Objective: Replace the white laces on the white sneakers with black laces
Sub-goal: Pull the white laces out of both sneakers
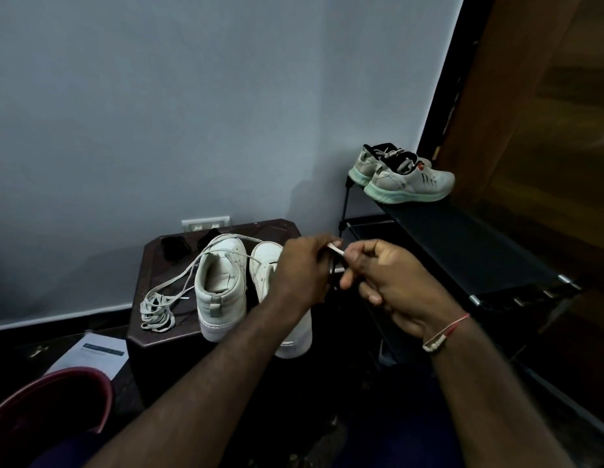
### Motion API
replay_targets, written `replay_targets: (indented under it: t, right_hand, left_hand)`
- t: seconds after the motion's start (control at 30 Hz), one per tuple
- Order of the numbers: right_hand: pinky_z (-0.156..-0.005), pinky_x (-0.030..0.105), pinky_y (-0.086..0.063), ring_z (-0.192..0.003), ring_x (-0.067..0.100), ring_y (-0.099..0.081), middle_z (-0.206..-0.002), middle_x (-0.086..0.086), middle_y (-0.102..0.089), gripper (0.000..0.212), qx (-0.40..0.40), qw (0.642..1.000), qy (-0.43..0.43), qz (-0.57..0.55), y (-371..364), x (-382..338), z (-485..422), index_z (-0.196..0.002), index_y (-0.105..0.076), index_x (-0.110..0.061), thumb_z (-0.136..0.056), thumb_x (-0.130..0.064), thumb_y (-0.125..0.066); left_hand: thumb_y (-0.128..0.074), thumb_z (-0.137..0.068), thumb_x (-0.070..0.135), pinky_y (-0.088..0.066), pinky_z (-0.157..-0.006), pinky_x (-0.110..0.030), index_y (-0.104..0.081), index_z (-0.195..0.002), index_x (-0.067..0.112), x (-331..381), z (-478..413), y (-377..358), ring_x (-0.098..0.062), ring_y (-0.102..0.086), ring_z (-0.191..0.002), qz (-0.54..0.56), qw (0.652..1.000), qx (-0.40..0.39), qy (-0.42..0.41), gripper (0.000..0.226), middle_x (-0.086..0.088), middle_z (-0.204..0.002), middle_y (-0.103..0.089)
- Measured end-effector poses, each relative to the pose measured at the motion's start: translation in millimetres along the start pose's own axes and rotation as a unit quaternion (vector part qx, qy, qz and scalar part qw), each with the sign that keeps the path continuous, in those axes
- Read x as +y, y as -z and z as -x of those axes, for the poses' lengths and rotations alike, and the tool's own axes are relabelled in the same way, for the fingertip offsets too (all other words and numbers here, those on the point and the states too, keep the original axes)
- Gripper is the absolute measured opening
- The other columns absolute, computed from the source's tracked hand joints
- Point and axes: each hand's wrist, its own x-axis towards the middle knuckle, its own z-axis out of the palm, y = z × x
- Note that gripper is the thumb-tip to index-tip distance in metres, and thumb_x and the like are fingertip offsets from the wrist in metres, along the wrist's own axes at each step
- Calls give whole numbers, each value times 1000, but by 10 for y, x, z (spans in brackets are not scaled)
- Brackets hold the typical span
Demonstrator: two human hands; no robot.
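While my left hand (304, 270) and right hand (390, 282) pinch the limp, light black lace (332, 270) between them, white sneakers (223, 285) left of my left hand, its stiff tip seems the surest hold.

The left hand (304, 271) covers much of one white sneaker (264, 265); the frame edge cuts off the red bucket (67, 373).

Dark stool (158, 268) carries 2 white sneakers (221, 292), loose white lace (157, 310), possibly 2 black lace bundles (174, 246).
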Motion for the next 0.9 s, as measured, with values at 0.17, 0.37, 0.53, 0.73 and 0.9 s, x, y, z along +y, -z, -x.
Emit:
replay_targets:
  t: [0.17,0.37,0.53,0.73,0.9]
  right_hand:
    - [-35,16,-13,-29,4,-25,-42,2,-41,32,-154,984,-32,-81,-127,-18,159,-80,-63,-7,-92,-34,-49]
    - [-68,33,-58,-63,13,-64,-69,2,-65,29,144,967,208,31,-89,-49,-527,-80,-61,-9,-99,-27,-49]
    - [-61,33,-48,-56,12,-60,-61,1,-64,34,77,901,169,392,117,438,-584,-78,-63,-9,-100,-28,-47]
    - [-48,26,-43,-45,18,-48,-52,7,-51,31,-7,981,75,-177,-146,20,-269,-78,-54,-7,-92,-34,-48]
    - [-50,25,-52,-48,16,-58,-56,4,-58,36,-52,957,79,-275,-295,-361,-197,-79,-56,-8,-99,-33,-40]
  left_hand:
    - [-58,-80,3,-52,-71,-23,-73,-96,10,23,-52,56,-15,-68,-80,23,998,-66,-8,23,-7,-88,-73]
    - [-52,-76,16,-51,-73,-40,-71,-99,11,-68,-18,18,-36,-66,-81,-200,967,-128,-95,30,-15,-83,-72]
    - [-45,-69,12,-51,-68,-35,-71,-86,14,-212,-277,253,-34,-65,-79,-294,948,-31,-120,32,-13,-76,-71]
    - [-56,-70,-8,-41,-72,-10,-61,-109,12,-113,-170,117,5,-55,-75,-32,985,-153,-78,44,16,-83,-60]
    - [-54,-80,3,-46,-70,-30,-62,-88,5,155,-169,-49,-5,-60,-78,42,983,-172,-57,12,-8,-86,-64]
